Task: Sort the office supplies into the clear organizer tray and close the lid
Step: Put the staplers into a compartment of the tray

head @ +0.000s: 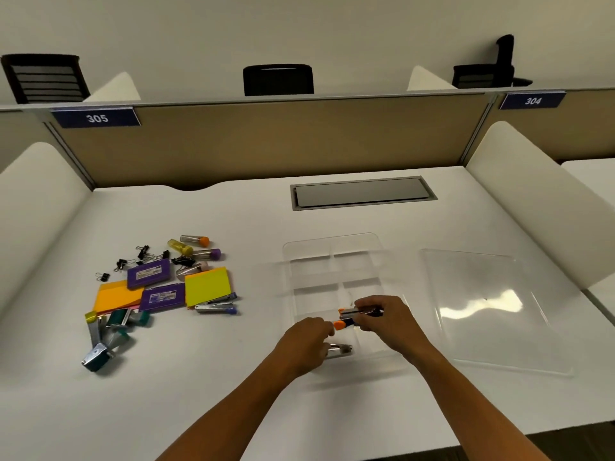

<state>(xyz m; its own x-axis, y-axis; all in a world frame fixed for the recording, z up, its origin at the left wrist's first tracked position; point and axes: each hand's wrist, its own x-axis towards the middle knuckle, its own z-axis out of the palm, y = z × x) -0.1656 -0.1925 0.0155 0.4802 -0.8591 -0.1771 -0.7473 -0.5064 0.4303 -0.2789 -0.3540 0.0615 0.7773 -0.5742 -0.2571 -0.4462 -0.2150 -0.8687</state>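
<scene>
You are early in the sorting step: your right hand [382, 316] has its fingers curled round a small metal stapler with orange ends [354, 317], holding it just above the near compartments of the clear plastic divided organizer tray [332, 261]. Your left hand [307, 341] hovers beside the stapler's orange tip with fingers curled, though I cannot tell whether it grips anything. A silvery metal item [339, 348] already lies in the nearest compartment. Most supplies wait in the heap at the left, among them the yellow-green pad of sticky notes [207, 286] and the two purple boxes [148, 275]. Next, I judge, you lower the stapler into a compartment and let go; the clear flat lid [492, 307] lies on the white desk [233, 377] just right of the tray.
</scene>
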